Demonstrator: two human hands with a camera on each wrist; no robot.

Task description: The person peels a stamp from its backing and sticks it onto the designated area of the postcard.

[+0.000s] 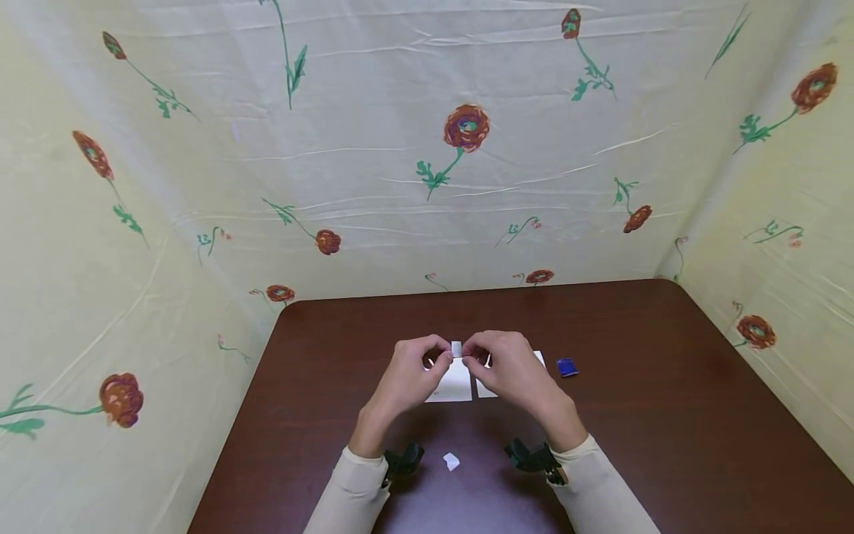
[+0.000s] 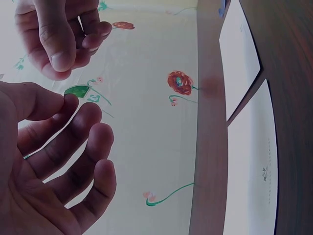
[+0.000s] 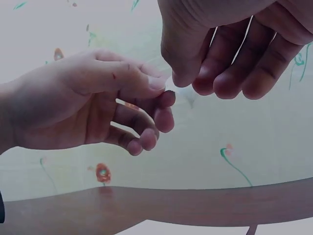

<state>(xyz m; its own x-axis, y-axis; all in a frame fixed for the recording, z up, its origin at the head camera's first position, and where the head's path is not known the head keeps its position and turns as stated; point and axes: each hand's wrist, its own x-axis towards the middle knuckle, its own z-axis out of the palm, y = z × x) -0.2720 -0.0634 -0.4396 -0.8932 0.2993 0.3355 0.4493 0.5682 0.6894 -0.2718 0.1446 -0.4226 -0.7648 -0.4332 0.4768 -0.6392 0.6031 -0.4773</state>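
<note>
Above the table, my left hand (image 1: pixel 416 371) pinches a small pale piece (image 1: pixel 457 348) between thumb and forefinger. My right hand (image 1: pixel 508 367) has its thumb and fingertips drawn together at the piece's right edge. Seen in the left wrist view, the piece (image 2: pixel 77 91) shows a dark green face, with the other left fingers loosely bent below it. The right wrist view has a whitish bit of it between the two thumbs, mostly hidden by fingertips. Beneath the hands lie a white card (image 1: pixel 452 387) with small print and a second white card (image 1: pixel 485 391), partly covered by the right hand.
A small blue packet (image 1: pixel 567 367) lies right of the cards. Nearer the front is a torn white scrap (image 1: pixel 451 461) on the dark brown table (image 1: pixel 320 386). Flower-printed cloth (image 1: pixel 373 163) hangs behind and along both sides. Each wrist wears a black camera mount.
</note>
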